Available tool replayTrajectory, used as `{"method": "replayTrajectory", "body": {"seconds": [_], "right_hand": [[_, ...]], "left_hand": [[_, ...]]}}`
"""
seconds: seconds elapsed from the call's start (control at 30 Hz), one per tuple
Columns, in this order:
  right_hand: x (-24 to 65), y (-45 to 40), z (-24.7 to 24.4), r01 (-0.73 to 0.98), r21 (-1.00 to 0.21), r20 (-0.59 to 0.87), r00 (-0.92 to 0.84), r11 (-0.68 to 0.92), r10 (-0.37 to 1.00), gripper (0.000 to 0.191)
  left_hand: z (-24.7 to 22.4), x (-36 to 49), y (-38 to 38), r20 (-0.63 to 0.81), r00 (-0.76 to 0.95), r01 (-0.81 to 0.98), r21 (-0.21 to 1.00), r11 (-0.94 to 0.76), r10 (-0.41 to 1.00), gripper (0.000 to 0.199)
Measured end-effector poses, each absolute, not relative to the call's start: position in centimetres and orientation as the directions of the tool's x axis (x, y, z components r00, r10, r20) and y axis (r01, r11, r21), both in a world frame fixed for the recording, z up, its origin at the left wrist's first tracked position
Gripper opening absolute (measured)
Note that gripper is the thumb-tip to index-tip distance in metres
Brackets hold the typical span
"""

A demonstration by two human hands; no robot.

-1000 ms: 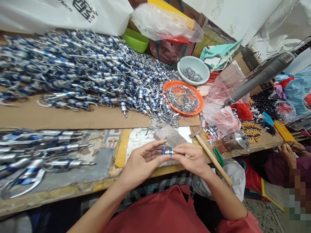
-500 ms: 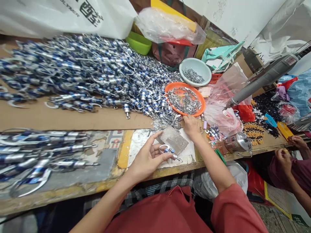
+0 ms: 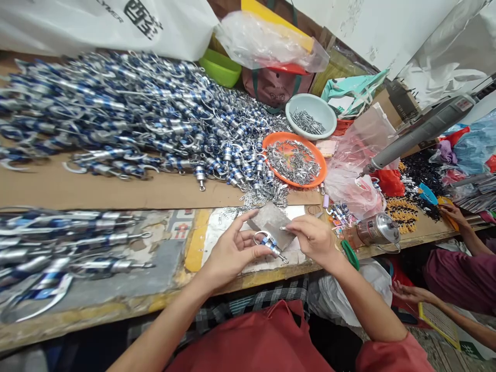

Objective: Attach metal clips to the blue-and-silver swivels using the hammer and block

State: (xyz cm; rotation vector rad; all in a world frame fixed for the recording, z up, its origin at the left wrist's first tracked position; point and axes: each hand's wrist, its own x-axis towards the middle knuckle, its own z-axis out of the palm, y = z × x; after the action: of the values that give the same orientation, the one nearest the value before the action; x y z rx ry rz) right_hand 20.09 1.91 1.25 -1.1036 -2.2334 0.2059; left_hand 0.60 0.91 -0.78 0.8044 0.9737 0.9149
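Observation:
My left hand [image 3: 235, 248] pinches a small blue-and-silver metal assembly [image 3: 269, 245] with a curved arm and an eyelet at its lower end. It is held over a flat grey metal block [image 3: 271, 216] on the worktable. Between the fingertips of my right hand [image 3: 312, 238] is a small silver metal plate [image 3: 284, 228], its tip close to the assembly. Loose silver plates [image 3: 256, 199] lie beyond the block. An orange tray [image 3: 323, 170] holds many similar pieces.
A large heap of blue-and-silver assemblies [image 3: 155, 119] covers the left side. Behind the tray stands a pale blue bowl [image 3: 332, 129] of metal pins. A grey electric screwdriver [image 3: 418, 132] hangs at right, above a lidded metal cup [image 3: 377, 230]. A co-worker's hand [image 3: 413, 292] is farther right.
My right hand has come back from the orange tray's front edge to the assembly, a small metal plate now showing in its fingers. My left hand stays nearly still. The co-worker's hands have moved apart.

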Motion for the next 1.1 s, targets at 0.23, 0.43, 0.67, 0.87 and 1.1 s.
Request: {"method": "replayTrajectory", "body": {"seconds": [0.23,0.43,0.67,0.87,1.1], "right_hand": [[19.7,2.2,1.0,0.715,-0.481,0.422,-0.319,0.508,0.849,0.023],[18.6,1.1,1.6,0.866,-0.077,0.244,-0.463,0.493,0.852,0.022],[17.3,1.4,3.1,0.812,0.272,0.032,-0.544,0.517,0.838,0.018],[18.6,1.8,2.5,0.713,-0.107,0.321,-0.635,0.693,0.703,0.022],[17.5,0.6,1.1,0.650,-0.167,0.505,-0.589,0.741,0.631,0.023]], "left_hand": [[-0.4,0.7,0.8,-0.347,0.261,-0.272,0.869,0.414,0.901,0.089],[-0.5,0.8,0.8,-0.344,0.260,-0.279,0.868,0.412,0.902,0.087],[-0.5,0.8,0.9,-0.320,0.273,-0.275,0.878,0.392,0.907,0.086],[-0.5,0.8,0.9,-0.316,0.282,-0.291,0.871,0.395,0.906,0.085],[-0.8,0.8,0.8,-0.296,0.278,-0.301,0.877,0.376,0.914,0.088]]}}
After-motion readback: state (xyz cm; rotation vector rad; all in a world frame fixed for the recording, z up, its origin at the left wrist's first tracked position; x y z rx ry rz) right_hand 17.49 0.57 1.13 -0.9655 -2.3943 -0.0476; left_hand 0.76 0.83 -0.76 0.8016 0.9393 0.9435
